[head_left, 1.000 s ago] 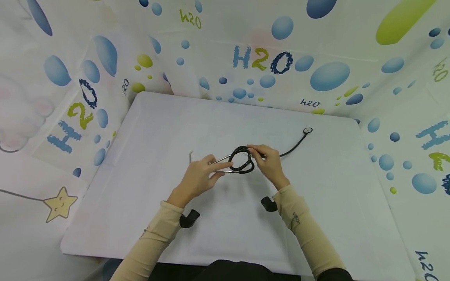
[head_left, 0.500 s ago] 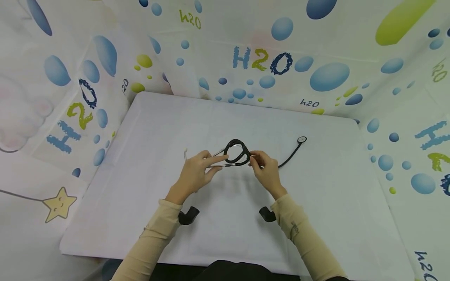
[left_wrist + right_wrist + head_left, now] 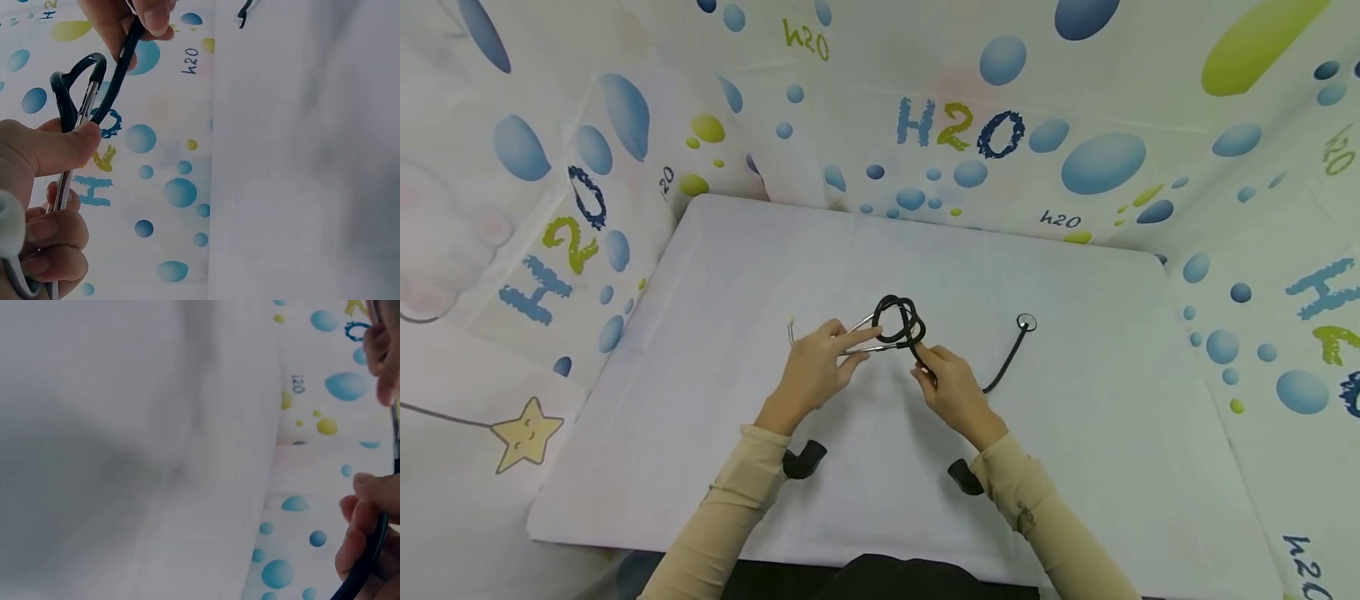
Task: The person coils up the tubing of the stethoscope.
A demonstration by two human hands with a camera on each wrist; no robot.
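A stethoscope with black tubing point(image 3: 889, 297) and silver ear tubes point(image 3: 64, 187) is held between my two hands above the table. My left hand point(image 3: 816, 371) grips the metal ear tubes, its thumb and fingers curled round them in the left wrist view. A pale eartip point(image 3: 11, 225) pokes out beside that hand. The tubing is wound in a loop just beyond the left fingertips. My right hand point(image 3: 958, 392) pinches the black tube below and right of the loop. From it the tube runs on to the round chest piece point(image 3: 1026, 322) at the right.
The white table point(image 3: 760, 258) lies under both hands. Black curved pieces point(image 3: 805, 460) are fixed at both wrists by the beige sleeves point(image 3: 730, 500). White sheeting printed with blue drops point(image 3: 1103, 163) hangs round the table's back and sides.
My right hand has moved down and left with the tube, and the chest piece has swung down and left. The loop has shifted slightly left and up; the left hand keeps its grip.
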